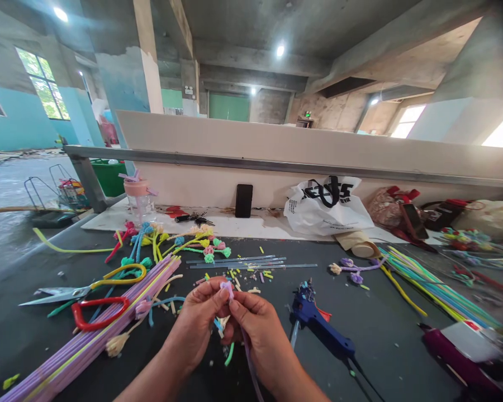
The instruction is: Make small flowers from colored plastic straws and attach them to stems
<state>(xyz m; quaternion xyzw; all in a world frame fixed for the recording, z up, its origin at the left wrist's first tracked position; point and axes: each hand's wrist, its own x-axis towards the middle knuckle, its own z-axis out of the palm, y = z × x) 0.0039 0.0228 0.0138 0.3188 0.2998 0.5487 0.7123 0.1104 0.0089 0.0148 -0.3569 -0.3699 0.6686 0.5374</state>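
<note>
My left hand [199, 324] and my right hand [257, 329] meet over the dark table [394, 346], both pinching a purple pipe cleaner [227, 288] whose top is rolled into a small bud. Its stem runs down past my right wrist. Other coloured stems, blue and green, poke out between my palms. A bundle of purple and yellow pipe cleaners [96, 335] lies to the left of my left hand. A blue hot glue gun [318, 326] lies just right of my right hand.
Scissors with red and yellow handles [88, 298] lie at the left. Finished pipe-cleaner flowers [180, 243] and clear glue sticks [243, 261] lie further back. A pink bottle [139, 198], a phone [243, 200], a white bag [324, 206] and more coloured stems [431, 287] line the back and right.
</note>
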